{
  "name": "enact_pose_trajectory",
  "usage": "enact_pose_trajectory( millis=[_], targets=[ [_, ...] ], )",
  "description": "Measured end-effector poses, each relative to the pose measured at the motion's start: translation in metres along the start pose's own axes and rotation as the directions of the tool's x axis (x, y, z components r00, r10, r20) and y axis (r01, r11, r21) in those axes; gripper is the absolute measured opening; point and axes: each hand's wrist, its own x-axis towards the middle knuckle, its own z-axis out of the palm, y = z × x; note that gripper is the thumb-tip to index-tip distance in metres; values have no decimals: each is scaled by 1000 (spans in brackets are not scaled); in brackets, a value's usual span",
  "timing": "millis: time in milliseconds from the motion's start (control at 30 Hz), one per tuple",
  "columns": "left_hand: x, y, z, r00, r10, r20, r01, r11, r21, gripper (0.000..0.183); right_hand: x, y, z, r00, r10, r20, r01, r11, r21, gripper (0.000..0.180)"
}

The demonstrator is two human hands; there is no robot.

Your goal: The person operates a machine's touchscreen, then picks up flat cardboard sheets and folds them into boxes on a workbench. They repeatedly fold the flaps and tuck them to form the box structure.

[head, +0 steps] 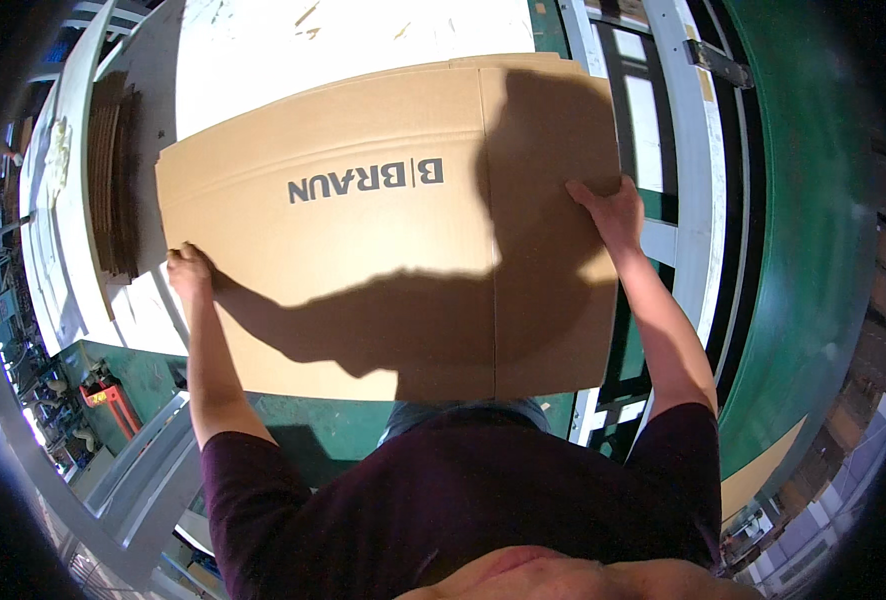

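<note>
A large flat cardboard box blank [353,232] spans the space before me, with dark printed lettering that appears upside down. A crease runs across it towards its right end, and further cardboard edges peek out along its far side. My left hand [189,271] grips the left edge, fingers curled around it. At the right edge, my right hand [614,214] holds on with the thumb on the upper face and the fingers mostly hidden beyond the edge. Shadows of my head and arm fall over the cardboard. Its near edge lies close to my waist.
Beyond the cardboard lies a white work surface [353,37] with small scraps on it. A stack of cardboard [114,180] stands at the left beside a white panel [64,187]. Metal frame rails [694,150] run along the right. A red-handled device [113,401] sits on the green floor [300,420].
</note>
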Motion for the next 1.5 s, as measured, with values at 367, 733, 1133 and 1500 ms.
enact_pose_trajectory(
  millis=[367,733,1133,1500],
  targets=[
    [-353,132,-66,229,957,-180,-818,89,-569,59,-27,-24,13,956,-190,-224,116,945,-305,85],
    [-423,163,-112,-46,901,-430,-777,-303,-552,36,-132,10,46,923,-380,-55,308,819,-484,98],
    [-427,183,-90,-369,827,-425,-865,-473,-169,25,-171,21,63,804,-592,-58,544,771,-332,84],
    [-380,170,-123,206,943,-262,-692,-49,-721,28,-229,80,28,613,-768,184,790,592,-158,102]
  ],
)
